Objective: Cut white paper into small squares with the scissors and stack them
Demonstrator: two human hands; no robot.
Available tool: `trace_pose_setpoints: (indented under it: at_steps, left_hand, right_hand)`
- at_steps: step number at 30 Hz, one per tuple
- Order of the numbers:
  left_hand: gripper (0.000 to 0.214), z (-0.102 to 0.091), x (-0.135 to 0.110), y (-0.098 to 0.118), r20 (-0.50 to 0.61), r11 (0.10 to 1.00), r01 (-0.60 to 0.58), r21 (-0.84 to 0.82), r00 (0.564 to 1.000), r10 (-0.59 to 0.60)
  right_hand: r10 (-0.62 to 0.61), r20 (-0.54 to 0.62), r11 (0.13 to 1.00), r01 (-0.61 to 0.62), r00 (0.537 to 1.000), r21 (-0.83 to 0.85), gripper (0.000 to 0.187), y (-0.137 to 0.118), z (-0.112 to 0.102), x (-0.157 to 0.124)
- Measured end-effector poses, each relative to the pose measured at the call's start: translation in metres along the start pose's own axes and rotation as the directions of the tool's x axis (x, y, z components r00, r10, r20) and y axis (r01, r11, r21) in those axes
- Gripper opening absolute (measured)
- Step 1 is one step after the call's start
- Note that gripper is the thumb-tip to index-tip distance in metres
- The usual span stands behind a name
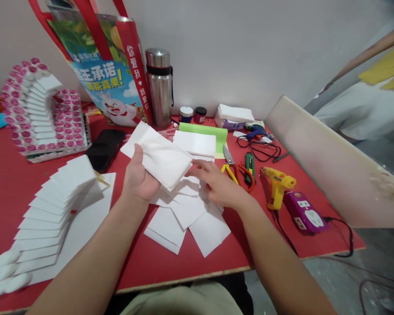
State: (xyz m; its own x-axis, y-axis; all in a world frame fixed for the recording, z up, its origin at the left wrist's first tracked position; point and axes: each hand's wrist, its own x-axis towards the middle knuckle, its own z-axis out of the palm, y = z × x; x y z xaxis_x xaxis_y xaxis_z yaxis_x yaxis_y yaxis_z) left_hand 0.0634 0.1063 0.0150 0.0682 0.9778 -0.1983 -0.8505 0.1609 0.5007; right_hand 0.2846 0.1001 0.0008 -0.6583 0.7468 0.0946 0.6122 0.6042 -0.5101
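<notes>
My left hand (140, 177) grips a small stack of white paper sheets (167, 159), thumb on top and the fingers beneath. At the stack's right corner, the bent fingers of my right hand (218, 183) pinch the edge; its thumb is partly hidden. More loose white sheets (188, 212) lie overlapping on the red table under both hands. Just behind them, a neat white pile (195, 142) rests on a light green sheet (221, 135). Left of my left forearm, a curved, stepped row of white cards (46, 210) stands on a white board (85, 223).
Pliers (238, 173), a green cutter (249, 166), a yellow glue gun (277, 186) and a purple power strip (305, 212) lie right. Behind stand a steel flask (160, 92), a shopping bag (108, 83) and a pink-flowered model (46, 109). A phone (105, 148) lies left. Another person (364, 87) stands beyond a leaning board (331, 166).
</notes>
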Motion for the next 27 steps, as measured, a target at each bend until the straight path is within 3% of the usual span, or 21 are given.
trace_pose_setpoints:
  at_steps: [3,5,8,11,13,16,18,21,24,27]
  left_hand:
    - [0.064,0.001,0.000,-0.001,0.007,1.000,-0.014,0.000,1.000,0.014]
    - [0.062,0.000,0.001,-0.002,0.017,0.999,-0.039,0.003,0.999,0.039]
    - [0.061,-0.004,0.004,-0.004,-0.023,1.000,-0.006,0.013,1.000,0.007]
    - [0.063,-0.009,0.005,-0.006,-0.035,0.988,0.150,0.025,0.988,-0.149]
    - [0.061,-0.010,0.003,-0.009,-0.009,0.952,0.297,0.075,0.955,-0.297]
    - [0.049,-0.009,-0.003,-0.020,0.014,0.875,0.443,0.198,0.891,-0.454]
    - [0.044,-0.008,-0.008,-0.031,0.026,0.835,0.478,0.273,0.864,-0.503]
    - [0.042,-0.009,-0.013,-0.046,0.066,0.785,0.511,0.350,0.822,-0.565]
    - [0.042,-0.012,-0.015,-0.051,0.064,0.783,0.507,0.361,0.824,-0.563]
    - [0.046,-0.013,-0.014,-0.049,0.054,0.788,0.504,0.354,0.830,-0.555]
  right_hand:
    - [-0.057,-0.063,0.998,0.058,0.996,0.016,0.037,0.001,0.004,0.005]
    - [-0.046,-0.208,0.993,0.068,0.977,0.098,0.013,0.000,0.002,0.007]
    - [0.215,-0.386,0.901,-0.030,0.897,0.433,0.010,-0.001,-0.009,0.003]
    - [0.461,-0.295,0.618,-0.065,0.837,0.783,0.024,-0.001,-0.022,-0.005]
    - [0.489,-0.194,0.457,-0.059,0.851,0.888,0.035,-0.003,-0.025,-0.007]
    - [0.441,-0.101,0.349,-0.067,0.892,0.935,0.037,-0.010,-0.021,-0.006]
    - [0.413,-0.079,0.353,-0.079,0.907,0.932,0.033,-0.017,-0.014,-0.003]
    - [0.440,-0.105,0.464,-0.125,0.892,0.877,0.028,-0.024,-0.007,0.001]
    - [0.501,-0.168,0.563,-0.172,0.849,0.808,0.026,-0.025,-0.006,0.003]
    - [0.518,-0.201,0.590,-0.177,0.831,0.788,0.024,-0.023,-0.008,0.003]
